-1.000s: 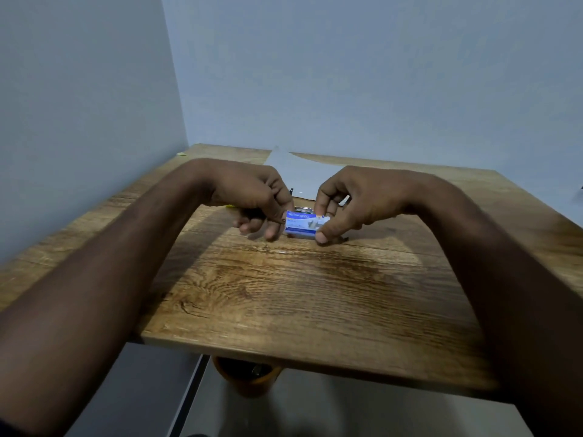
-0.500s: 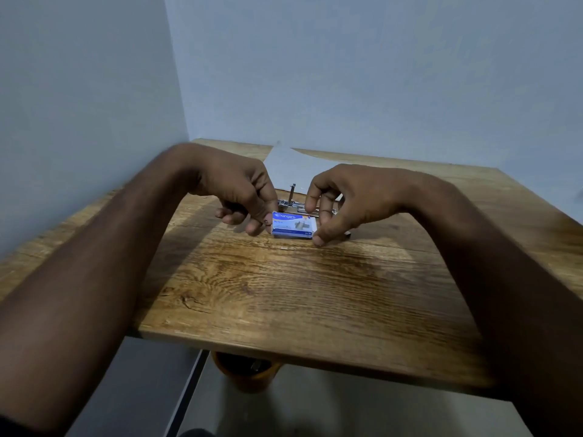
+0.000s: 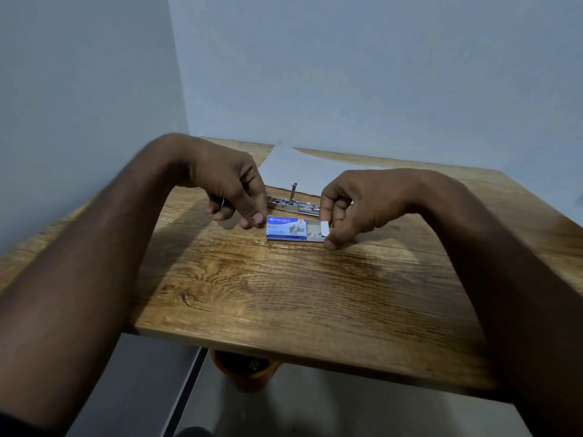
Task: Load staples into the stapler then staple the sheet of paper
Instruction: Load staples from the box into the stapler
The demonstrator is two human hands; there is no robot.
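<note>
**Staple box.** The staple box [image 3: 286, 228] is a small, flat, rectangular carton lying on the tabletop [image 3: 284, 294]. Its outer sleeve is glossy blue card with white lettering. A plain grey-white inner tray [image 3: 316, 231] projects from the right end of the sleeve, with its end flap turned up.

**Hands.**
- The right hand [image 3: 358, 205] is to the right of the box. It pinches the projecting end of the inner tray narrowly, with the thumb on the near side, the forefinger on the flap, and the other fingers curled.
- The left hand [image 3: 232, 189] is to the left of the box with all fingers curled in. Its thumb tip lies at the left end of the sleeve. The view does not show whether the thumb grips the carton or only lies beside it.

**Stapler.** The stapler [image 3: 285, 204] lies just behind the box, between the two hands. It is bright bare metal, long and narrow, and is opened out flat. One thin metal strip stands upright from it.

**Sheet of paper.** The sheet of paper [image 3: 293, 170] lies flat behind the stapler and farther from the box. It is smooth, matte and pale grey, and one corner points to the rear.

**Surroundings.**
- The tabletop under the box is wood-grain board, warm brown, with dark knots and a slight sheen.
- Smooth pale walls [image 3: 378, 74] stand behind and to the left of the box.
- A round orange object [image 3: 246, 373] shows below the near edge of the tabletop, in front of the box.
</note>
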